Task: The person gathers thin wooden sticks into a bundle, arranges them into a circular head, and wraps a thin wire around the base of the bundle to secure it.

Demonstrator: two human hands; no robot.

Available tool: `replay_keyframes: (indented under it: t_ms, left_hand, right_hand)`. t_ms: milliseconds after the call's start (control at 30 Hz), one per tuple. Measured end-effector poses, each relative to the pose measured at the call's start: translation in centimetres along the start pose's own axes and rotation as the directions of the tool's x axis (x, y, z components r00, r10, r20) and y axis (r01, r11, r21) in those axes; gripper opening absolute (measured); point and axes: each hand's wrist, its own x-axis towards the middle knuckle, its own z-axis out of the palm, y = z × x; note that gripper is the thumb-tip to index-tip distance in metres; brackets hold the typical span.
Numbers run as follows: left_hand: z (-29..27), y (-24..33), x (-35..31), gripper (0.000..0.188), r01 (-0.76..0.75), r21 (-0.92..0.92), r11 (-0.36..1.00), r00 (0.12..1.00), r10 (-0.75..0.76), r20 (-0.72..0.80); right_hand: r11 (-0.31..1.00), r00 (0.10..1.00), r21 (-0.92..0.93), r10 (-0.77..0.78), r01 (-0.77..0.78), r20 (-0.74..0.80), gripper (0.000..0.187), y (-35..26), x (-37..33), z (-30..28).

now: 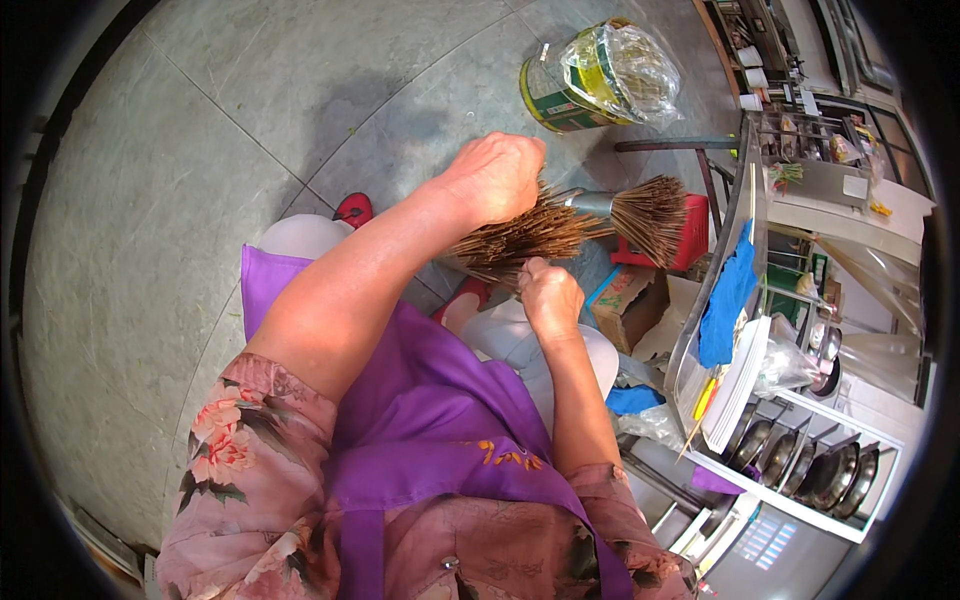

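Observation:
A bundle of thin brown twigs (520, 238), like broom bristles, lies low in front of me, between my hands. At its far left edge is my left hand (495, 178), closed in a fist; what is inside the fingers is hidden. My right hand (550, 297) is closed at the near side of the bundle, thumb and finger pinching twigs at its edge. Just right of the bundle, a second twig bunch (650, 215) fans out from a silver-grey binding (592, 203); whether the two are joined I cannot tell.
A green and yellow bucket (575, 90) lined with clear plastic stands beyond my hands. To the right are a red stool-like object (692, 235), a cardboard box (628, 305), a table edge with a blue cloth (728, 300), and a white rack of pans (800, 465).

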Motion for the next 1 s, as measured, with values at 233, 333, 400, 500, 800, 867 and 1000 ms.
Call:
replay_keyframes:
  t_ms: [233,333,400,500,800,867,1000]
  left_hand:
    - [0.5,0.4,-0.1,0.019,0.029,-0.048,0.998,0.995,-0.024,0.098]
    - [1.1,0.5,-0.4,0.027,-0.005,-0.156,0.988,0.982,0.035,0.186]
    - [1.6,1.0,-0.5,0.033,-0.041,-0.286,0.957,0.963,0.114,0.243]
    - [1.6,2.2,-0.8,0.038,-0.014,-0.374,0.927,0.909,0.167,0.381]
    - [0.9,2.4,-0.5,0.028,-0.041,-0.544,0.838,0.933,0.226,0.278]
    - [0.2,1.5,-0.2,0.023,0.081,-0.745,0.662,0.952,0.17,0.254]
    - [-3.5,1.0,-0.1,0.024,0.119,-0.9,0.42,0.979,-0.203,0.035]
  right_hand:
    - [0.977,0.959,0.213,0.057,0.004,-0.276,0.016,1.2,-1.6,-0.4]
    - [0.844,0.873,0.515,0.132,0.149,-0.469,0.005,1.1,-2.8,-2.7]
    - [0.831,0.798,0.473,0.059,0.294,-0.599,0.002,1.3,-3.3,-5.1]
    - [0.569,0.789,0.719,0.187,0.399,-0.585,0.005,-0.2,-3.6,-9.2]
    - [0.099,0.664,0.68,0.154,0.727,-0.732,0.016,-5.0,-1.1,-17.4]
    - [0.037,0.698,0.715,0.184,0.698,-0.692,0.018,-5.1,0.2,-17.2]
    - [0.278,0.907,0.902,0.172,0.329,-0.384,0.016,-1.4,3.3,-10.5]
